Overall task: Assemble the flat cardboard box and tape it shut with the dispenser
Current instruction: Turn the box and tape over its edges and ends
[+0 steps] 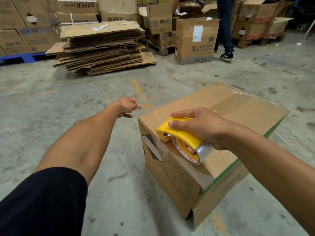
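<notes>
An assembled brown cardboard box (242, 116) stands on the concrete floor at the right, its top flaps closed with clear tape along the seam. My right hand (202, 126) grips a yellow tape dispenser (180, 133) holding a roll of clear tape, pressed on the near top edge of the box. My left hand (127, 106) hangs in the air left of the box, apart from it, holding nothing, with its fingers loosely curled.
A tall stack of flat cardboard (104, 48) lies ahead on the floor. An open box marked foam cleaner (196, 41) stands behind, with a person's legs (225, 29) beside it. Stacked cartons on pallets (29, 23) line the back.
</notes>
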`<state>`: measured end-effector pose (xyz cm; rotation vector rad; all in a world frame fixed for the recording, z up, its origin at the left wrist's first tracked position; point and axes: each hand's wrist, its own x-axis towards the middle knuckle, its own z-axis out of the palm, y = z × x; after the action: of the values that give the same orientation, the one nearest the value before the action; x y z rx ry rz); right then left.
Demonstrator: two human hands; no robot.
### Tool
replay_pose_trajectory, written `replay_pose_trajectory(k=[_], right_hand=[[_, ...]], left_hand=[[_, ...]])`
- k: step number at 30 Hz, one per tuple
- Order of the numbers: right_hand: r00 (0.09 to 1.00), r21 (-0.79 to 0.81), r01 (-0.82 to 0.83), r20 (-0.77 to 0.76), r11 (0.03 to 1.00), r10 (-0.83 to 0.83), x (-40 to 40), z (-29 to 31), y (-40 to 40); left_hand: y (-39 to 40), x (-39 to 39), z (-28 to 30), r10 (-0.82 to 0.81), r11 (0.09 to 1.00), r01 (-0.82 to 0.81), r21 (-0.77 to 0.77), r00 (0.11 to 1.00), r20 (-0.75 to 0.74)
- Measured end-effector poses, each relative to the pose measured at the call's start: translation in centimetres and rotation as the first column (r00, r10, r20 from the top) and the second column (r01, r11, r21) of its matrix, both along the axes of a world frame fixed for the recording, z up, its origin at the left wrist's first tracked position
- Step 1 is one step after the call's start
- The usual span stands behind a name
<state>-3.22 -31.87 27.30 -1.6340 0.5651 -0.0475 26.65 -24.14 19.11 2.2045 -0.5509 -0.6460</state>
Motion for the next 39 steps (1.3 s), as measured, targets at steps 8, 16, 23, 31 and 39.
replay_pose_trajectory(k=[8, 16, 23, 31, 39], right_hand=[[1.0, -0.044, 0.024, -0.009, 0.999, -0.025, 0.2, -0.5, -0.4], [1.0, -0.055, 0.027, -0.011, 0.998, -0.028, 0.2, -0.4, -0.1], [1.0, -0.016, 0.027, -0.004, 1.0, -0.027, 0.0, -0.4, 0.0], [0.999, -0.027, 0.054, 0.004, 0.998, -0.054, 0.3, 0.1, 0.0], [1.0, -0.023, 0.026, -0.015, 0.999, -0.026, 0.2, -0.8, 0.0]], left_hand=[[0.4, 1.0, 0.2, -0.024, 0.999, 0.023, -0.045, 0.999, -0.024], [0.1, 0.6, 0.0, 0.0, 0.999, 0.0, -0.051, 1.0, 0.006], [0.3, 0.8, -0.8, 0.036, 0.997, -0.04, -0.062, 0.996, -0.076], [0.0, 0.7, 1.0, 0.034, 0.996, -0.034, -0.083, 0.999, 0.005], [0.5, 0.7, -1.1, 0.06, 0.996, -0.064, -0.056, 0.996, -0.067]])
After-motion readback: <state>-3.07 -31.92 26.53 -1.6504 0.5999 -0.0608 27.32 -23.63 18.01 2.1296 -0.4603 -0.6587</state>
